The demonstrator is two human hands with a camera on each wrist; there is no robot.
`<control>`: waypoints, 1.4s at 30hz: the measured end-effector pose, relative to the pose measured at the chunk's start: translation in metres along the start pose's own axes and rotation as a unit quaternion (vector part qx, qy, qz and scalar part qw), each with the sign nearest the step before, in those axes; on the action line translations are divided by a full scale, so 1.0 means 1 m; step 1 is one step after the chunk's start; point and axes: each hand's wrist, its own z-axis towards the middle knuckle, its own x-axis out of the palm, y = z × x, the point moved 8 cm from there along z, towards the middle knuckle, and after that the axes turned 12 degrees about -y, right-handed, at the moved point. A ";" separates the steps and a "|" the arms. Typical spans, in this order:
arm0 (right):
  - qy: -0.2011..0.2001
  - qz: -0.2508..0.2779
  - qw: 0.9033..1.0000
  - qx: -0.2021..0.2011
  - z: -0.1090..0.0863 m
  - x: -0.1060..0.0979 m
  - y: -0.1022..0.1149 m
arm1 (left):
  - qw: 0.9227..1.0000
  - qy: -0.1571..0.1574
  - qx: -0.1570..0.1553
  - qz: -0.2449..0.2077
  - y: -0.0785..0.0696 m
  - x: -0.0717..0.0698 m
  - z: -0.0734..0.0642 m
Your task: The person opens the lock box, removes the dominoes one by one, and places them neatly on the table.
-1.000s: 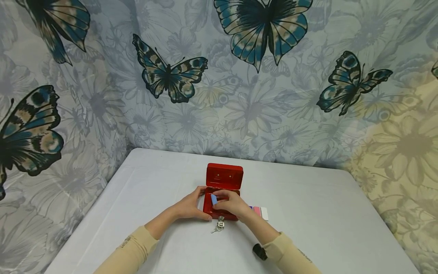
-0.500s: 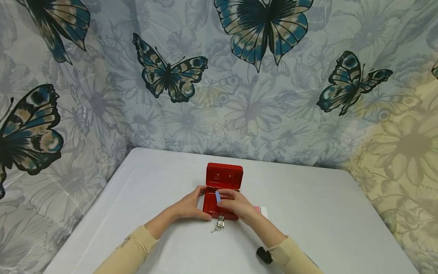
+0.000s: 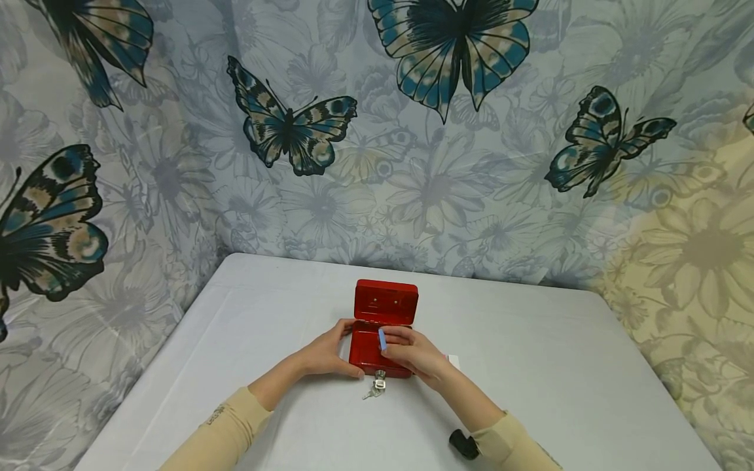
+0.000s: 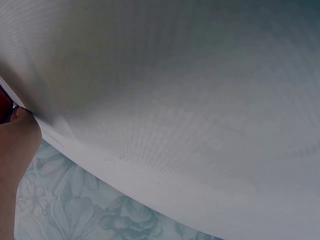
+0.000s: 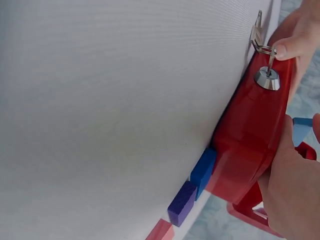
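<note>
A red cash box [image 3: 364,354] stands on the table with its lid [image 3: 385,301] raised. My left hand [image 3: 325,351] grips the box's left end, thumb at the front corner and fingers towards the back. In the left wrist view only part of this hand [image 4: 17,142] shows, at the left edge. My right hand [image 3: 415,355] pinches a light blue block [image 3: 382,339] over the box's open inside. The right wrist view shows the light blue block [image 5: 302,130] between thumb and fingers. A key on a ring [image 5: 267,50] sits in the box's front lock [image 5: 267,78].
Right of the box lie a blue block [image 5: 203,171], a purple block [image 5: 182,203], a pink block [image 5: 160,230] and a white block [image 3: 453,361], partly hidden by my right arm in the head view. A black device [image 3: 463,445] is at my right cuff. White cloth covers the table [image 3: 530,379].
My right hand has moved to the right over the box with the light blue block, from the left part of the inside towards the middle. My left hand has stayed in place.
</note>
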 end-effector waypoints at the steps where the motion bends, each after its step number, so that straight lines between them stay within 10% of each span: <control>1: 0.001 0.001 1.000 -0.001 -0.001 -0.001 0.000 | 1.000 -0.001 0.001 0.001 0.000 0.000 0.000; 23: 0.019 0.048 0.999 0.012 -0.018 -0.028 0.007 | 1.000 -0.006 -0.008 -0.014 -0.001 0.000 0.000; 42: -0.040 0.023 0.998 0.036 -0.031 -0.075 -0.008 | 1.000 -0.004 -0.011 0.001 0.000 0.001 -0.001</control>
